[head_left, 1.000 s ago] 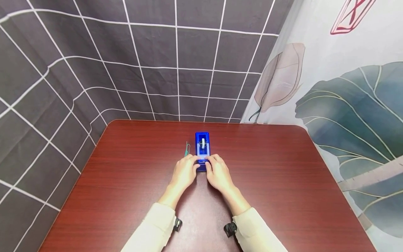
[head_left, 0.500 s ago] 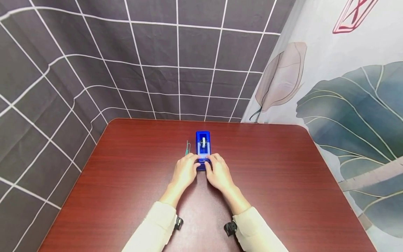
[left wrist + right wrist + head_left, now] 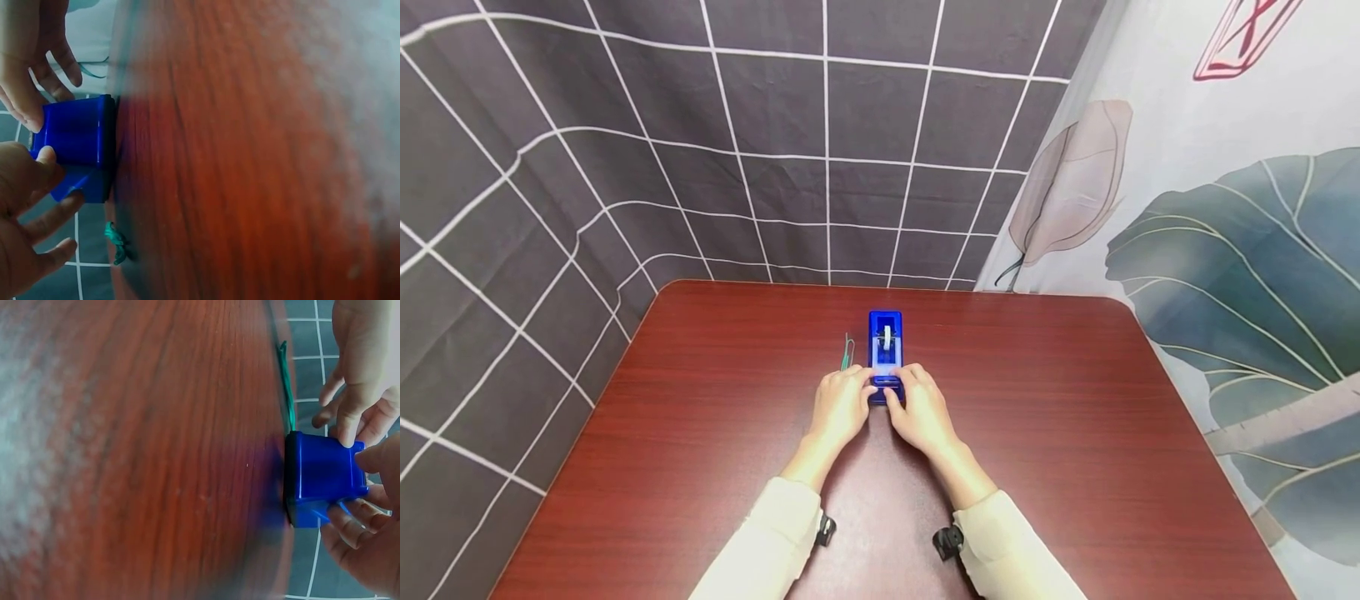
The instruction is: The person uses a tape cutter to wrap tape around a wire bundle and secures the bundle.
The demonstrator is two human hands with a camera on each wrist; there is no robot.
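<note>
A blue tape dispenser (image 3: 886,350) with a pale tape roll (image 3: 887,337) stands lengthwise near the far side of the table, its near end toward the person. My left hand (image 3: 841,404) holds that near end from the left, thumb on the near face and fingers along the side. From the right, my right hand (image 3: 922,412) grips the same end in a mirrored way. Both wrist views show the dispenser's smooth blue end face (image 3: 74,132) resting on the tabletop, with thumbs at its upper edge. Some fingertips are hidden behind the dispenser.
Just left of the dispenser lies a thin, looped green cord (image 3: 847,353), close to the left fingers. The red-brown wooden table (image 3: 1037,417) ends at a dark gridded curtain (image 3: 775,192) behind and a leaf-patterned one (image 3: 1225,275) on the right.
Both hands keep their places at the dispenser's near end. The right thumb has slid slightly left on it. The head view has shifted a little; the cord has stayed put.
</note>
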